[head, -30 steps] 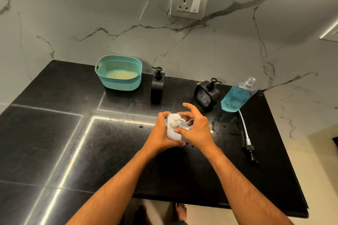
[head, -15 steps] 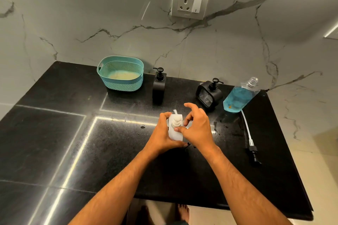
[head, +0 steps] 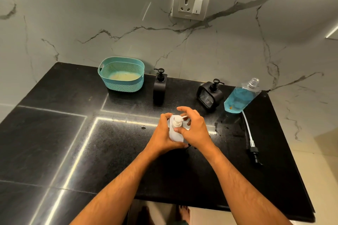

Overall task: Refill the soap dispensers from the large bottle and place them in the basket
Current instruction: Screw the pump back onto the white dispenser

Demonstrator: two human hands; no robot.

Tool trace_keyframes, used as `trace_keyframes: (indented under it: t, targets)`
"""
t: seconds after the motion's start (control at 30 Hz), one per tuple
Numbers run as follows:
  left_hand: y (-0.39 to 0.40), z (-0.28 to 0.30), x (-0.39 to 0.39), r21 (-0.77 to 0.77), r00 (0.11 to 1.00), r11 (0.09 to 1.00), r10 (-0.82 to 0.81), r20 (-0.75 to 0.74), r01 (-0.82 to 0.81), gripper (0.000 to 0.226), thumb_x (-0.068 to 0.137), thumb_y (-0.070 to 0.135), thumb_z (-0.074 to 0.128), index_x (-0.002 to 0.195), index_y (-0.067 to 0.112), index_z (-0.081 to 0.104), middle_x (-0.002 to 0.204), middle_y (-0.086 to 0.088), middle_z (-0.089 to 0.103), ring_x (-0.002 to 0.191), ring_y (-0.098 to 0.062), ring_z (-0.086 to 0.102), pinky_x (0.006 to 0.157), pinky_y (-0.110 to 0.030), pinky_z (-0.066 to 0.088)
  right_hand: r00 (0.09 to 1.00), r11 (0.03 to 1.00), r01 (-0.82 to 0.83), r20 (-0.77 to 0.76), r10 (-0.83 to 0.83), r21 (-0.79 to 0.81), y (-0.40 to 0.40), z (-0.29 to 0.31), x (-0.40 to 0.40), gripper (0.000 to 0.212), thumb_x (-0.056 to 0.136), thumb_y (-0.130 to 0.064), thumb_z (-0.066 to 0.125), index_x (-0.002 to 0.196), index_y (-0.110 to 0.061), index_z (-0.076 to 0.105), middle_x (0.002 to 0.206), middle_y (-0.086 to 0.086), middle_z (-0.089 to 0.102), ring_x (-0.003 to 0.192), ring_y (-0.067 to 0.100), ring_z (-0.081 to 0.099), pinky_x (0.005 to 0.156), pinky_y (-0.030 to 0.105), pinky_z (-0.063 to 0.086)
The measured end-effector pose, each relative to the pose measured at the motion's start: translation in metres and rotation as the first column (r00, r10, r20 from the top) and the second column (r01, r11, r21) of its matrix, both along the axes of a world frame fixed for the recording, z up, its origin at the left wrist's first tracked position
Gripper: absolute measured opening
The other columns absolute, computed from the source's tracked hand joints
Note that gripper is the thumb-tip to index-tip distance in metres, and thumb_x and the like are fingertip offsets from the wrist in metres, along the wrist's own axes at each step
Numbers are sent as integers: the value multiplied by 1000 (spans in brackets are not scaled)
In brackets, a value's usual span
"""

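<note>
White dispenser (head: 176, 131), small and squarish, stands mid-counter (head: 54, 142); left hand (head: 162, 133) wraps its body, right hand (head: 194, 129) pinches the pump collar, fingers curled. Looks like screwing the pump on or off. If off, the large bottle (head: 239, 97) comes next; if on, the teal basket (head: 121, 76), back left.

no legible text, labels, brands or numbers anywhere
</note>
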State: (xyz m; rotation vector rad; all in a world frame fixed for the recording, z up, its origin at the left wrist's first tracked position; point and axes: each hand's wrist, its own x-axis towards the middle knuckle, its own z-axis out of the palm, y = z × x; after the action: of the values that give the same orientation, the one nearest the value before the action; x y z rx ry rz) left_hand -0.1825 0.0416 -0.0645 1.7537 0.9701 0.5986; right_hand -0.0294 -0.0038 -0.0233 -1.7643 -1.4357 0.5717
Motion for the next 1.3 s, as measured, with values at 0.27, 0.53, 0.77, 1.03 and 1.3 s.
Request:
trace_keyframes:
  t: [0.27,0.53,0.77,1.03,1.3]
  targets:
    - [1,0,0,-8,1000,1000,-26,0,26,106,56,31,103,132,30,30,129,13,52,113,0,61,86,-15,54,995,996,-83,59,84,-9,9,-1,5,53,63,-24,95,111,-25,73,97,-8,64,94,11,52,79,26,45]
    - [3,-4,1,20,1000,1000,-22,11,22,110,52,38,103,134,31,31,128,9,54,112,-5,62,89,-23,56,999,997,-17,31,14,72,6,-11,1,37,61,-19,93,94,-19,77,83,-4,65,83,16,57,70,33,46]
    - [8,-11,4,131,998,990,-37,-50,44,108,53,56,88,142,22,38,133,5,42,122,-3,48,101,-23,48,990,979,139,13,-143,146,2,-17,-14,34,60,-19,95,88,-18,75,79,-8,60,72,12,57,61,24,44]
    - [13,-8,-2,131,994,985,-107,-36,111,103,48,43,98,132,30,39,128,11,41,117,-2,52,92,-17,51,947,1000,0,-320,-1,-3,-5,-16,-1,45,73,-6,89,115,-19,78,101,3,66,91,7,66,83,26,50]
    - [12,-13,1,147,995,985,-81,-54,88,109,52,53,93,140,20,37,132,3,40,121,-6,51,97,-22,51,844,958,287,-472,-253,-1,-10,-19,-27,44,69,3,89,109,-8,73,96,2,80,92,16,77,83,32,62]
